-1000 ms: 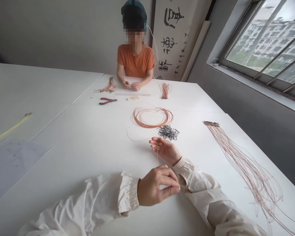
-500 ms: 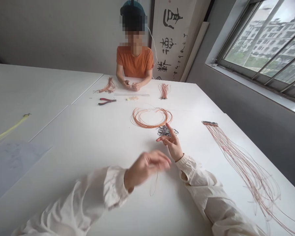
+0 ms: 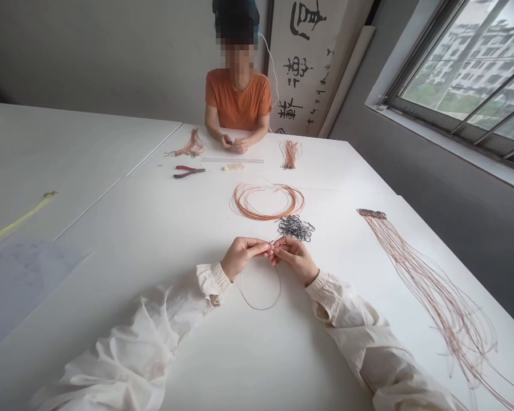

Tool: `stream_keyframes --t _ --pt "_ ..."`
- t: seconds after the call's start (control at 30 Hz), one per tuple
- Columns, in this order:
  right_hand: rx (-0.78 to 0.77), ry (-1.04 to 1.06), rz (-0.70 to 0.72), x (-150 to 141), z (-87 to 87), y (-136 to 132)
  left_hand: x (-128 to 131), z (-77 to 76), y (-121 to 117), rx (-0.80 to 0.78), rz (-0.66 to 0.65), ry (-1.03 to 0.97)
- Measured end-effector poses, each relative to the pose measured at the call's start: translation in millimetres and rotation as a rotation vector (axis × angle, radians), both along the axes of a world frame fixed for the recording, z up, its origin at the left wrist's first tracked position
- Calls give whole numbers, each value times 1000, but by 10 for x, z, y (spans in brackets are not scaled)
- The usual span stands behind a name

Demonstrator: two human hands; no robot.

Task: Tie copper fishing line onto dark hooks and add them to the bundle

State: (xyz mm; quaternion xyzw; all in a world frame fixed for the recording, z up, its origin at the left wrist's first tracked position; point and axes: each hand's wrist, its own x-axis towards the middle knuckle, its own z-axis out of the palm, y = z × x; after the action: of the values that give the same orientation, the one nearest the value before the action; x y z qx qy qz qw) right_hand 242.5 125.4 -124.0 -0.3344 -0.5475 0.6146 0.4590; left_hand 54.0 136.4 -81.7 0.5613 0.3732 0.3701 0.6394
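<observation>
My left hand (image 3: 244, 257) and my right hand (image 3: 293, 260) meet at the fingertips above the white table (image 3: 154, 228). Both pinch a thin copper wire (image 3: 259, 305), which hangs below them in a loose loop. Just beyond my right hand lies a heap of small dark wire rings (image 3: 295, 228). A larger coil of copper wire (image 3: 268, 202) rests past the heap. Neither hand touches the heap or the coil. My fingertips hide the wire's ends.
A long fan of copper wires (image 3: 424, 279) lies to the right. Across the table, a co-worker (image 3: 239, 100) works with both hands near a ruler (image 3: 232, 160), red-handled pliers (image 3: 189, 171) and two wire bundles (image 3: 289, 154).
My hands have come together at the middle, with the left moving across from its blurred raised position. The wire now hangs as a loop between my pinched fingertips. The table items appear unmoved.
</observation>
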Motion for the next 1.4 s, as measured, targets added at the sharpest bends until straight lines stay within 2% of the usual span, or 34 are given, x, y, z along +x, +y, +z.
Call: stream_keyframes --t 0.23,0.33,0.57,0.77,1.4 --pt "59 -178 27 276 -39 103 18 -148 -3 80 -24 92" --pt "88 -232 -7 348 -25 129 23 -216 -10 108 4 131" --pt "110 -241 -126 300 60 93 39 -331 -31 99 11 287" --pt "138 -299 -71 212 22 69 52 -332 -36 100 -25 328" --pt "190 -363 2 275 -26 82 27 -311 -42 97 -65 322"
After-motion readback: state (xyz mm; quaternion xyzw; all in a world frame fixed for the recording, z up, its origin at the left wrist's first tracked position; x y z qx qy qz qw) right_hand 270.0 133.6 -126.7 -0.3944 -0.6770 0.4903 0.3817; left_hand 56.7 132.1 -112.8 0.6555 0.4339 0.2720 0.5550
